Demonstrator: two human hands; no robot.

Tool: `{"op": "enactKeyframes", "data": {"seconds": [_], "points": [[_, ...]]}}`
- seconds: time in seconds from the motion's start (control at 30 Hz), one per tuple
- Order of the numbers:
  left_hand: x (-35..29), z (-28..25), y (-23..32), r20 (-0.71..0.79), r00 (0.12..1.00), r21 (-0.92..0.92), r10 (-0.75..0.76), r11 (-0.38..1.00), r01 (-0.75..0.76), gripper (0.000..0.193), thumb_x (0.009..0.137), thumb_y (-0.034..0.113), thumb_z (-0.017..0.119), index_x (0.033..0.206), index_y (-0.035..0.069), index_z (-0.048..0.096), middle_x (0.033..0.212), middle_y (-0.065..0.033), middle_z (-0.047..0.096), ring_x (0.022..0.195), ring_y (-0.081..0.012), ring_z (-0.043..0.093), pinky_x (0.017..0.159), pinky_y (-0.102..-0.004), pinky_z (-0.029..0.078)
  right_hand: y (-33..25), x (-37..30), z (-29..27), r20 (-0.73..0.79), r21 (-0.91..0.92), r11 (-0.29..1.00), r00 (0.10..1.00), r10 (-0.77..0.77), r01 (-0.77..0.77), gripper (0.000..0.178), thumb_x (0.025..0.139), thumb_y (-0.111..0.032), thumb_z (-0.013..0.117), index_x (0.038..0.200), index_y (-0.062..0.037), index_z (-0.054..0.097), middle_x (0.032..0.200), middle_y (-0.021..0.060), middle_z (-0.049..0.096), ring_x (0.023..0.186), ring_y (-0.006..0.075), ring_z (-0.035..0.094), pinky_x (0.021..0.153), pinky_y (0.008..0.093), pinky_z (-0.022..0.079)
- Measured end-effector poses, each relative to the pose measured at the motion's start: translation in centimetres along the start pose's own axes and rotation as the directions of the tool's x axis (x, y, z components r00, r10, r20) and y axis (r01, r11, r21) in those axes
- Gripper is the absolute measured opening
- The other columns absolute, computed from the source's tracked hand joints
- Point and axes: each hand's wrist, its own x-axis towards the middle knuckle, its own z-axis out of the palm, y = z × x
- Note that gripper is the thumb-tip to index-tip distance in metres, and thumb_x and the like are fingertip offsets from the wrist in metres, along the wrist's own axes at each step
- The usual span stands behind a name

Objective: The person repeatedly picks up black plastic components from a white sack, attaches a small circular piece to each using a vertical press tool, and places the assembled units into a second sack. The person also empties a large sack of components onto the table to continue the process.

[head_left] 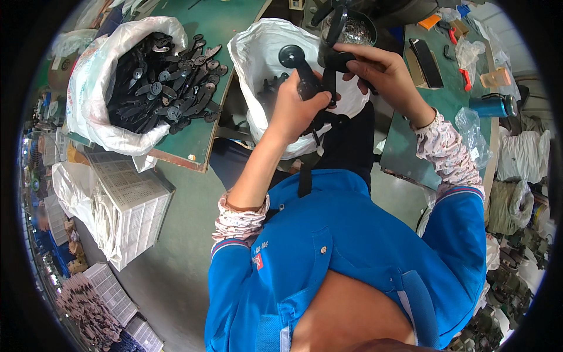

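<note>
My left hand (pixel 295 107) is closed around several black plastic arms; one black arm with a round, disc-shaped end (pixel 291 57) sticks up above its fingers. More black pieces (pixel 331 121) hang below that hand. Close by on the right, my right hand (pixel 390 75) pinches another black piece (pixel 338 60) between thumb and fingers. Both hands are over the mouth of a white woven bag (pixel 243 44), inside which some dark parts (pixel 270 88) lie. Behind my right hand's fingers stands a round dark container (pixel 356 29) of small shiny metal bits, partly hidden.
On the green table at left, a white sack (pixel 88 97) lies open with many black arms (pixel 170 88) spilling out. The right bench carries a blue bottle (pixel 491 106), red-handled tools (pixel 466 79) and a clear plastic bag (pixel 472 132). White crates (pixel 138 217) stand on the floor at left.
</note>
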Motion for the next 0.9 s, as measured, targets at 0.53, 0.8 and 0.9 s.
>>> {"op": "enactKeyframes", "data": {"seconds": [0.53,0.8,0.9], "points": [[-0.7,-0.9,0.8,-0.15,0.985,-0.317,-0.082,0.948,0.031,0.031,0.084,0.007,0.062,0.108,0.002,0.043,0.091,-0.0174,0.065,0.084,-0.0251,0.065,0.069,-0.0369,0.057,-6.3,6.8,-4.4,-0.138,0.412,0.898,0.964,0.227,-0.153,0.018,0.092,-0.011,0.057,0.096,0.0059,0.062,0.069,0.0081,0.065,0.048,0.0112,0.056,0.044,0.0228,0.044],[-0.1,-1.6,1.0,-0.35,0.933,-0.45,-0.08,0.888,-0.093,0.034,0.086,0.006,0.059,0.113,0.002,0.038,0.099,-0.0184,0.061,0.088,-0.0284,0.065,0.066,-0.0465,0.058,-5.4,7.1,-2.8,-0.144,0.292,0.913,0.93,0.338,-0.286,0.021,0.094,-0.009,0.054,0.106,0.006,0.06,0.073,0.008,0.065,0.043,0.0103,0.052,0.041,0.0214,0.041],[0.1,-1.5,0.8,-0.401,0.914,-0.459,-0.058,0.877,-0.146,0.037,0.085,0.007,0.062,0.114,0.002,0.039,0.101,-0.0178,0.062,0.092,-0.031,0.065,0.07,-0.0499,0.058,-2.2,4.3,-2.3,-0.136,0.184,0.962,0.964,0.229,-0.202,0.042,0.091,-0.026,0.06,0.124,-0.0006,0.054,0.091,0.0083,0.066,0.068,0.0112,0.06,0.056,0.0229,0.047]]}}
